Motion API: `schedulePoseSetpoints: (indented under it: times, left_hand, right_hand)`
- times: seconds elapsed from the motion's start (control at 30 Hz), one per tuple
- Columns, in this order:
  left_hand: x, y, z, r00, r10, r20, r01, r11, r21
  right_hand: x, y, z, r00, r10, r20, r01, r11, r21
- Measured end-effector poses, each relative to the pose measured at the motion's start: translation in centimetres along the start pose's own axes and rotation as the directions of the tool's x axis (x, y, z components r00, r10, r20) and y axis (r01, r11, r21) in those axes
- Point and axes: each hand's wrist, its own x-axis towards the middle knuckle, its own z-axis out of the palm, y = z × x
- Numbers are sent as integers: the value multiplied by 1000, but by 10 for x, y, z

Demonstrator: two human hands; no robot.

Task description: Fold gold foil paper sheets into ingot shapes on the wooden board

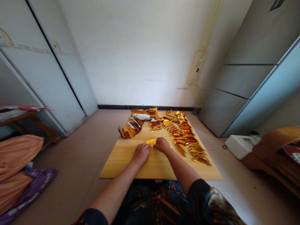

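Item: one gold paper sheet (151, 142), yellow face showing, lying on a pale wooden desk (122, 165) toward its near half, its outline partly hidden by the hands; left hand (141, 153) palm down at the sheet's near-left side; right hand (162, 145) palm down at its right side; the two hands stand close together with the sheet between them, both bearing on it, though from this view it cannot be told whether either is pinching it or only resting there; handling, as judged: very light, thin and soft, liable to crease or tear at the corners, the shiny face probably slippery; best taken by an exposed edge between fingertips or held flat under the palm, not bunched; accompanying lots: long rows of folded gold pieces (185, 135) along the desk's right side; a curved stack of folded gold pieces (130, 130) at the far left; a white roll (140, 116) just beyond that stack; a small gold pile (152, 112) near the far edge.
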Motion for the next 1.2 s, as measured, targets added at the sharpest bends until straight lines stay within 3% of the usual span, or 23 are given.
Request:
schedulePoseSetpoints:
  times: [0.33,0.83,1.2]
  left_hand:
    - [0,11,-8,996,-84,31,85,996,-14]
    - [-1,14,-11,994,-106,-1,106,994,-6]
    - [-5,15,-8,986,-159,-40,159,987,-2]
  right_hand:
    - [-3,-10,-5,989,145,29,-146,989,29]
    - [14,25,-2,995,83,51,-91,978,189]
    - [11,49,-5,993,110,-45,-100,977,186]
